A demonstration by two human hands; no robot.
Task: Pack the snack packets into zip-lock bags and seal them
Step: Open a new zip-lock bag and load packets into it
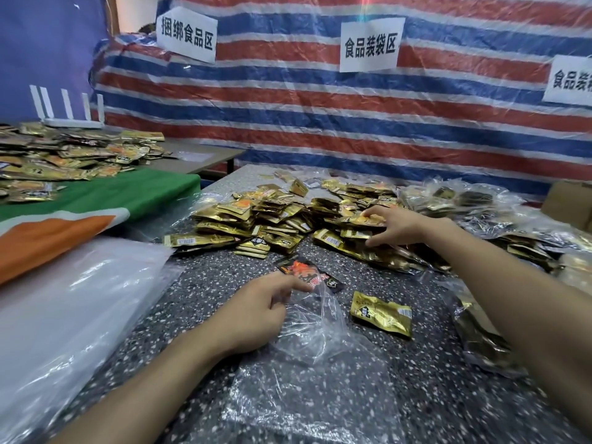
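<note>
Reaching into the gold snack packets (256, 216) heaped mid-bench (192, 315), the right hand (397, 227) closes its grip round several. The left hand (256, 309) pinches the clear zip-lock bag (314, 373) near the front edge.

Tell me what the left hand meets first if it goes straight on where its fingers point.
The left hand would first meet the black-and-red foil snack packet, lying at its fingertips; whether they already touch is unclear. Gold foil packets lie beyond.
</note>
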